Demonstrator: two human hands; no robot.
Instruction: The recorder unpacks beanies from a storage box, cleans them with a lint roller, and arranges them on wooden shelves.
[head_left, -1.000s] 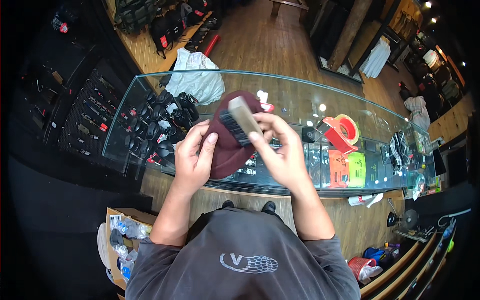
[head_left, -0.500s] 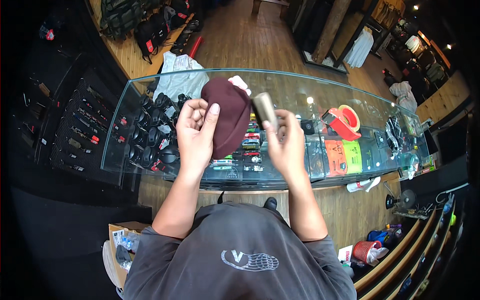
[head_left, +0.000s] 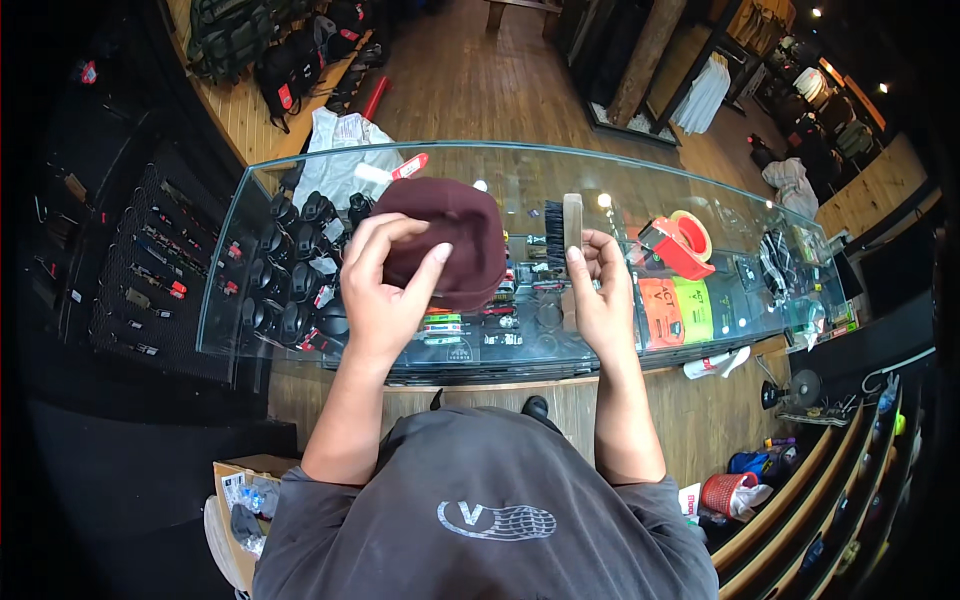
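Note:
My left hand (head_left: 385, 285) grips a maroon cloth cap (head_left: 458, 240), its thumb and fingers on the fabric. A white and red tag (head_left: 408, 167) shows past the cap's far edge. In my right hand (head_left: 605, 285) is a wooden brush (head_left: 573, 220) with dark bristles, held upright beside the cap with the bristles facing it but apart from it. Both are above a glass display case (head_left: 540, 355) holding black goggle-like items, small colourful pieces and orange and yellow-green packs. A red tape dispenser (head_left: 680, 255) sits to the right on the glass.
A white bag (head_left: 325, 140) lies behind the case on the left. Backpacks (head_left: 280, 85) line a wooden shelf at back left, hanging clothes (head_left: 705, 95) stand at back right. A cardboard box (head_left: 235, 490) is at lower left, wooden racks (head_left: 810, 480) and a red basket (head_left: 725, 492) at lower right.
The brush has come away from the cap to the right and turned upright, bristles now showing. The cap has turned in my left hand to show a different face and tag position.

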